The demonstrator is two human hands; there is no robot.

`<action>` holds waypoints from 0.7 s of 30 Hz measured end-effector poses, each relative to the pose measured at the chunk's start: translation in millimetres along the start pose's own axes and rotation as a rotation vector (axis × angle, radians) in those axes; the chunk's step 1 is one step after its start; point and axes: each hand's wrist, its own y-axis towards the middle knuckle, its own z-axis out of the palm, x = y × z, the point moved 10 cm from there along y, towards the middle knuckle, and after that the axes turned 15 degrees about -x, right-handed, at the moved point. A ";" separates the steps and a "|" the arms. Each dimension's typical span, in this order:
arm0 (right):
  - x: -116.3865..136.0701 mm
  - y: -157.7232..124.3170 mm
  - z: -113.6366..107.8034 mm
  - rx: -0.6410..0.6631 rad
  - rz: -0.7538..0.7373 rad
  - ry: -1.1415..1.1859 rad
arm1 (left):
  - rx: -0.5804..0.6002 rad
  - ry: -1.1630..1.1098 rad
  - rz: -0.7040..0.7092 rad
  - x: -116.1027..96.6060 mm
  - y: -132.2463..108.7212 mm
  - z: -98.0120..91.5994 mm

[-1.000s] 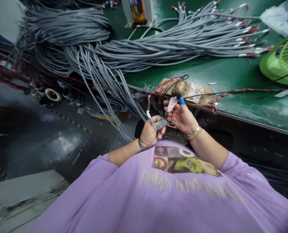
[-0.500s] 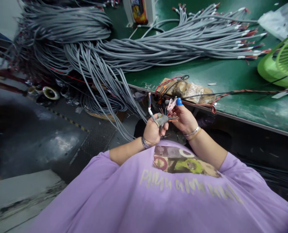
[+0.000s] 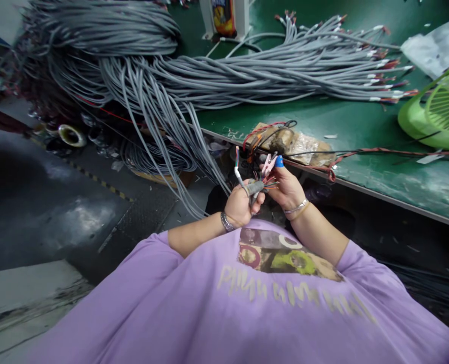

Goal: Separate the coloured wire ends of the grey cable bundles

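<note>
My left hand [image 3: 239,206] is closed around a thick grey wire bundle [image 3: 255,187], with several thin coloured wires fanning out of its right end. From the same fist rises a grey cable [image 3: 237,173] with a white sleeve and bare coloured wire ends. Close on the right, my right hand [image 3: 289,188] wears a blue finger cot [image 3: 279,161] on its thumb. Thumb and fingers pinch a pale pink clip [image 3: 268,165] just above the wire ends. The fingers behind the clip are partly hidden.
Long grey cables [image 3: 247,76] lie across the green table [image 3: 391,177], and some hang over its edge. A cardboard piece [image 3: 309,149] with red and black leads sits at the front edge. A green fan [image 3: 432,111] stands right; cable coils [image 3: 158,156] lie below.
The view has shifted slightly. Both hands keep their hold close together, and the pink clip has tilted a little nearer to the wire ends.
</note>
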 end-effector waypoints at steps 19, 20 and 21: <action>-0.3 -6.3 2.7 -0.007 -0.001 -0.030 | 0.049 -0.013 0.022 -3.3 0.4 -1.6; -1.3 -6.5 2.1 -0.006 0.011 -0.016 | 0.051 -0.009 0.032 -4.0 -0.1 -2.0; -2.2 -6.8 1.5 -0.003 0.022 -0.002 | 0.055 -0.003 0.042 -4.7 -1.1 -2.2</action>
